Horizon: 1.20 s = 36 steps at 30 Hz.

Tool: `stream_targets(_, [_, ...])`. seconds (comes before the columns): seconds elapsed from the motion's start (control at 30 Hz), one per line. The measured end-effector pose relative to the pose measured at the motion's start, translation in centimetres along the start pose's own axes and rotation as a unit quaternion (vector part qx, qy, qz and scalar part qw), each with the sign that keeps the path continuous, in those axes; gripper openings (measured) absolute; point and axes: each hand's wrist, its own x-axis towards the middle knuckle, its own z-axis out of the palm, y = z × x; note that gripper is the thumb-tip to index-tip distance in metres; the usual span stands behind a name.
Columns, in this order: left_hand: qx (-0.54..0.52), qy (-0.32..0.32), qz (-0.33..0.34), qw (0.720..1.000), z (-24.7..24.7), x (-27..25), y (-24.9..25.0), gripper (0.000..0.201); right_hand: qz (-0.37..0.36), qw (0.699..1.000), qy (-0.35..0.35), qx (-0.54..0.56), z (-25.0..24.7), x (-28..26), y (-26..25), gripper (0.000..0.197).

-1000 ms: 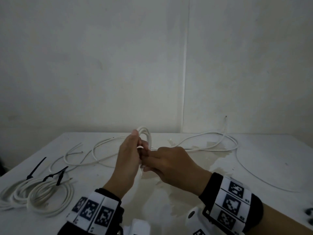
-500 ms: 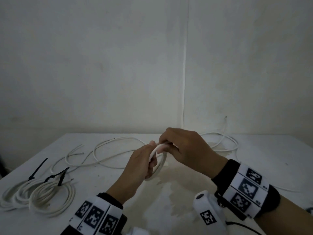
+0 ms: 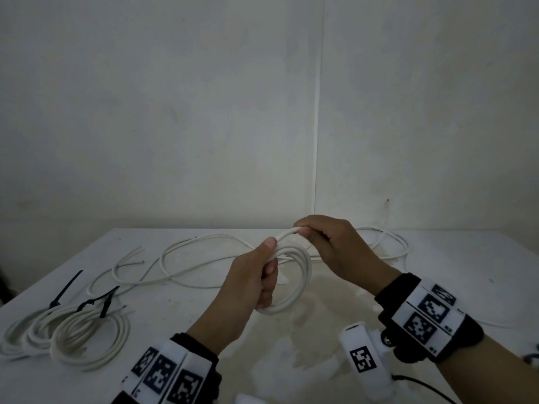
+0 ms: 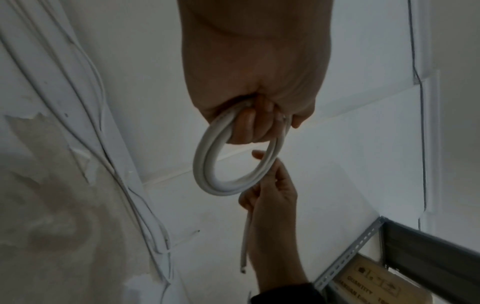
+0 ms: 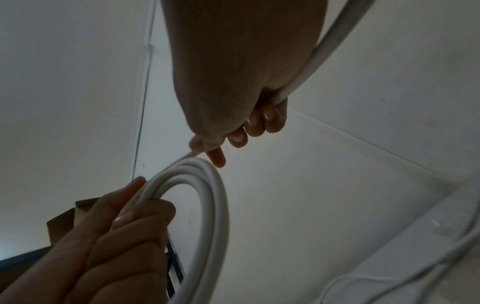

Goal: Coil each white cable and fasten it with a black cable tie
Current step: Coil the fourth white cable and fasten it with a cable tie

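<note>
My left hand [image 3: 264, 275] grips a small coil of white cable [image 3: 303, 275] above the middle of the table, its loops hanging below the fist [image 4: 249, 125]. Just right of it my right hand [image 3: 323, 243] pinches the same cable [image 3: 287, 235] where it leaves the coil, between thumb and forefinger [image 5: 217, 158]. The cable's free length [image 5: 322, 47] runs back past the right palm. In the left wrist view a loose cable end [image 4: 244, 246] hangs beside the right hand [image 4: 270, 197]. Two coiled cables [image 3: 87, 336] with black ties [image 3: 99, 300] lie at the table's left.
Loose white cable [image 3: 180, 258] sprawls over the far part of the white table [image 3: 320, 330], with more loops [image 3: 390, 243] at the back right. A black tie [image 3: 65, 288] lies near the left edge. A wall stands right behind the table.
The right hand rose from below the left hand to above and right of it, drawing the cable over the coil. The coil in the left hand gained a loop and tilted down.
</note>
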Motion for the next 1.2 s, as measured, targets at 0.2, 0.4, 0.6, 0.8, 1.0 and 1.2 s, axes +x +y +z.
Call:
stream_targets(0.2, [-0.081, 0.014, 0.017, 0.996, -0.5, 0.3, 0.0, 0.045, 0.088, 0.992, -0.042, 0.086, 1.0, -1.5, -0.3, 0.028])
stream_targets(0.4, [-0.130, 0.033, 0.035, 0.990, -0.7, 0.6, 0.1, 0.046, 0.137, 0.965, -0.031, 0.222, 1.8, -1.8, -2.9, 0.032])
stream_targets(0.6, [-0.139, 0.056, 0.048, 0.987, -0.8, 1.0, 0.0, 0.046, 0.152, 0.945, -0.015, 0.288, 2.2, -1.4, -3.9, 0.017])
stream_targets(0.8, [-0.106, -0.051, 0.027, 0.993, -2.2, 1.8, -0.2, 0.046, 0.134, 0.974, -0.040, 0.177, 1.2, -0.9, -2.6, 0.016])
stream_targets(1.0, [-0.091, -0.063, -0.032, 0.993, -2.4, 1.7, -0.4, 0.042, 0.140, 0.977, -0.096, 0.131, 0.4, -0.8, -2.6, 0.019])
stream_targets(1.2, [-0.085, -0.003, -0.035, 0.996, -0.9, 1.4, -0.2, 0.050, 0.137, 0.975, -0.107, 0.140, 0.2, -0.7, -3.0, 0.018])
